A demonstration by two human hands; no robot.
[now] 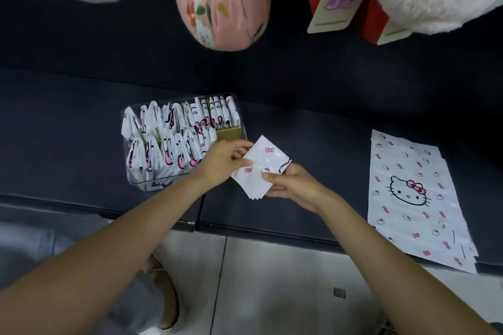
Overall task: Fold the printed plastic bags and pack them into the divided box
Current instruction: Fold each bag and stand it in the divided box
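Both hands pinch one folded bag (pixel 262 167) above the dark sofa seat (pixel 313 130), the left hand (pixel 221 162) at its upper-left edge, the right hand (pixel 292 185) at its lower corner; the divided box (pixel 130 171), packed with folded bags, sits just left; a stack of flat bags (pixel 413 198) lies to the right.

Body-wise, from my remote seat: left hand (pixel 220 163) and right hand (pixel 294 187) are bare, and back from the fingers both forearms run bare right to the frame edge. The right thumbnail looks short and plain. Well below the left fingers I get pale grey trousers (pixel 32 242) and a tan slip-on shoe (pixel 168 304) with a light sole.
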